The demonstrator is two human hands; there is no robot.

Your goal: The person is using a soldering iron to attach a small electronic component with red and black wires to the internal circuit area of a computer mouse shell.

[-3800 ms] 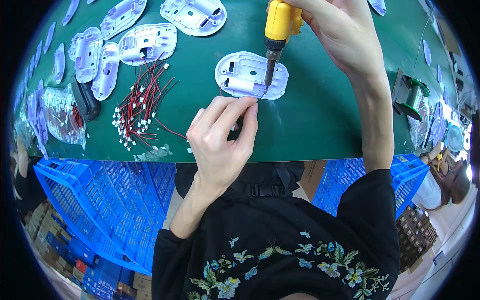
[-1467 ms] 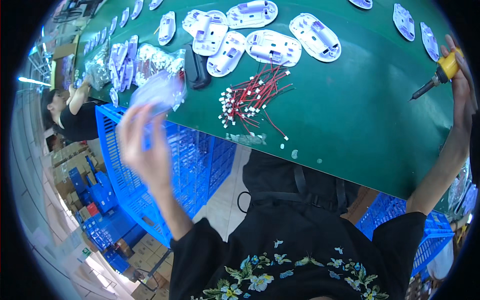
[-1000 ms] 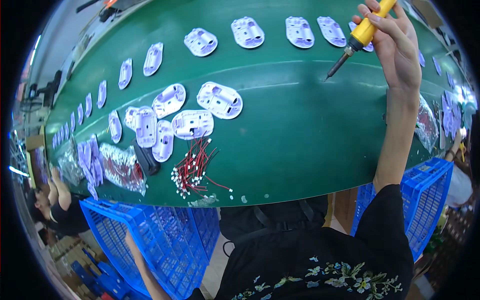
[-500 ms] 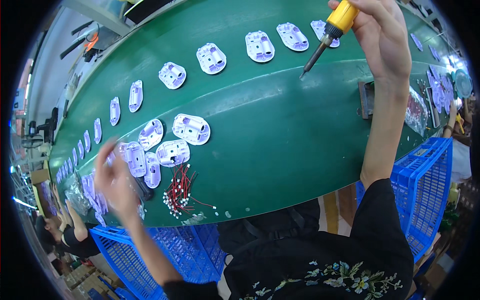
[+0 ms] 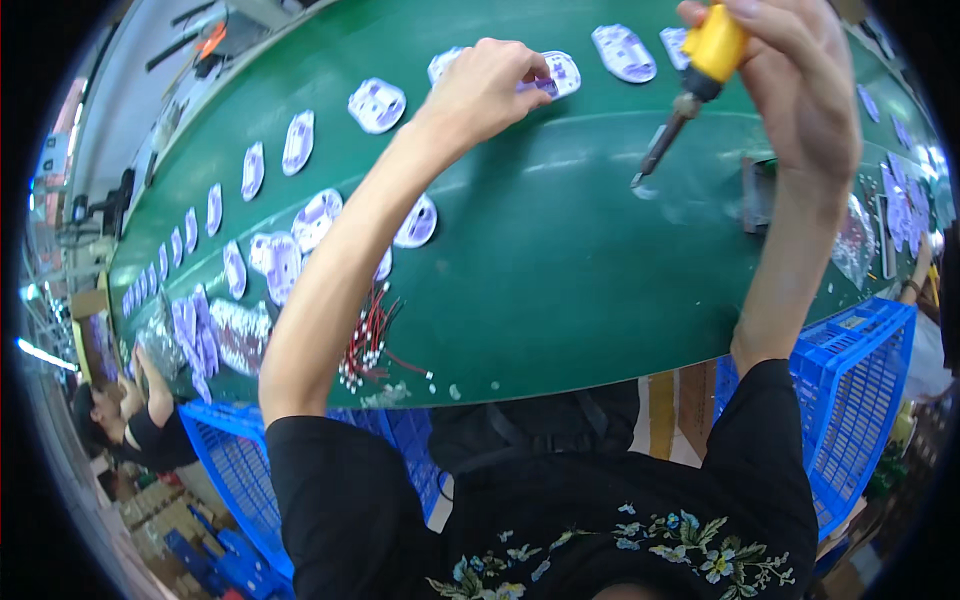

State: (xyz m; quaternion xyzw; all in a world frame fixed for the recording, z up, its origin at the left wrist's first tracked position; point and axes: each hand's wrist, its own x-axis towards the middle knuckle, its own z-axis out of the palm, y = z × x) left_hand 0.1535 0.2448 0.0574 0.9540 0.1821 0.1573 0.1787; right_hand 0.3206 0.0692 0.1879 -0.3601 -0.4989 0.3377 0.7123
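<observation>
My right hand (image 5: 815, 100) is wrapped round the yellow handle of a soldering iron (image 5: 718, 48), its dark tip slanting down and left above the green table (image 5: 560, 290). Stretched out to the far row, my left hand (image 5: 485, 92) has its fingers closed on the left side of a pale purple plastic housing (image 5: 565, 75). Part of that housing is hidden by the fingers. Nearer me, beside my left forearm, lies a group of similar housings (image 5: 275, 262). A bundle of red and black wires with white connectors (image 5: 368, 340) lies near the table's front edge.
More housings (image 5: 298, 142) form a long row along the far side. A dark metal holder (image 5: 760, 195) stands below my right wrist. Clear plastic bags (image 5: 240, 335) lie at the left. Blue crates (image 5: 850, 400) flank me. Another person (image 5: 150, 420) sits at the far left.
My left hand has swung from the near housings up to the far row and taken hold of one housing. The soldering iron has shifted slightly right and down in view.
</observation>
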